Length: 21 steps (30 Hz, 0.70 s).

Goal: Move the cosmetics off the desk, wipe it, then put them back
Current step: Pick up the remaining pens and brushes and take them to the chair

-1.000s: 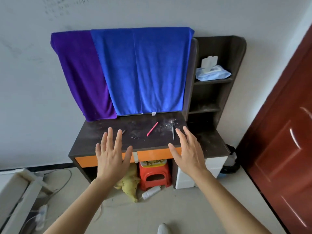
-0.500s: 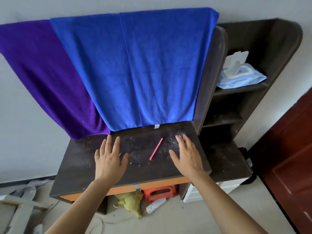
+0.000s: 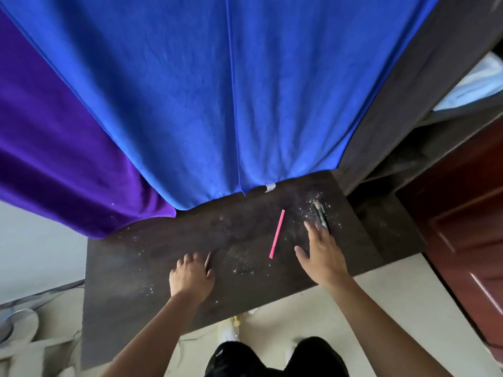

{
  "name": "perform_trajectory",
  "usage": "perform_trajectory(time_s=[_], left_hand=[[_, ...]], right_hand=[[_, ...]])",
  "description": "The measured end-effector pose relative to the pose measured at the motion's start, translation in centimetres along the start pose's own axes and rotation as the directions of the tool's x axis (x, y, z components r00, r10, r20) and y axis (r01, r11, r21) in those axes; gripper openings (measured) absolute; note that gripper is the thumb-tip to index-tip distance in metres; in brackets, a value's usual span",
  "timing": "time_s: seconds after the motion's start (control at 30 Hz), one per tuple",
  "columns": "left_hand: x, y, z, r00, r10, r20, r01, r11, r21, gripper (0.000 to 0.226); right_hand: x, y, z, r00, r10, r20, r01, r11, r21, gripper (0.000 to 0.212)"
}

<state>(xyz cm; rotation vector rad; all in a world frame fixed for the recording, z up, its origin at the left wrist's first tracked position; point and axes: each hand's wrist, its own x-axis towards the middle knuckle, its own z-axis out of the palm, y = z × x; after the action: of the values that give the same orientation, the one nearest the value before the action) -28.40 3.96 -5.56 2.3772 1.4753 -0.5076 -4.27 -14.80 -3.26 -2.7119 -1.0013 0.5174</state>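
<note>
The dark desk is dusted with white specks. A pink cosmetic pencil lies on it right of centre. A dark makeup brush lies near the right end. My right hand hovers with straight fingers, its fingertips at the lower end of the brush. My left hand has its fingers bent down onto a thin brown pencil at the desk's middle; the fingers hide whether they hold it.
A blue towel and a purple towel hang down to the desk's back edge. A dark shelf unit stands at the right with a wipes pack. A red-brown door is far right.
I have stepped closer and now look down on the desk. My right hand reached to the brush. My left hand's fingers bent down onto the thin brown pencil.
</note>
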Motion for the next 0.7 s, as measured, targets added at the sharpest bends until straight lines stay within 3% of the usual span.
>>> perform_trajectory(time_s=[0.1,0.27,0.4,0.5,0.6,0.7], left_hand=[[2.0,0.6,1.2,0.996,0.025,0.083,-0.026,1.0,0.014,0.034],[4.0,4.0,2.0,0.992,0.111,0.063,-0.109,0.993,-0.035,0.025],[5.1,6.8,2.4,0.993,0.117,0.029,-0.115,0.99,-0.076,0.024],[5.4,7.9,2.6,0.997,0.075,0.01,-0.073,0.988,-0.139,0.022],[5.3,8.0,2.9,0.999,0.04,-0.025,-0.044,0.983,-0.18,0.018],[4.9,7.6,3.0,0.999,0.025,-0.046,-0.034,0.979,-0.202,0.017]], right_hand=[[0.3,-0.2,1.3,0.996,0.081,0.047,-0.081,0.997,0.003,0.077],[1.1,1.0,2.2,0.971,0.164,0.176,-0.164,0.986,-0.014,0.079],[3.8,2.9,1.8,0.966,0.242,0.091,-0.242,0.97,-0.017,0.075],[5.9,4.4,1.7,0.947,0.315,0.054,-0.316,0.949,-0.003,0.063],[7.4,5.3,2.3,0.942,0.318,0.105,-0.325,0.943,0.066,0.038],[8.1,5.3,2.5,0.937,0.323,0.137,-0.34,0.931,0.13,0.03]])
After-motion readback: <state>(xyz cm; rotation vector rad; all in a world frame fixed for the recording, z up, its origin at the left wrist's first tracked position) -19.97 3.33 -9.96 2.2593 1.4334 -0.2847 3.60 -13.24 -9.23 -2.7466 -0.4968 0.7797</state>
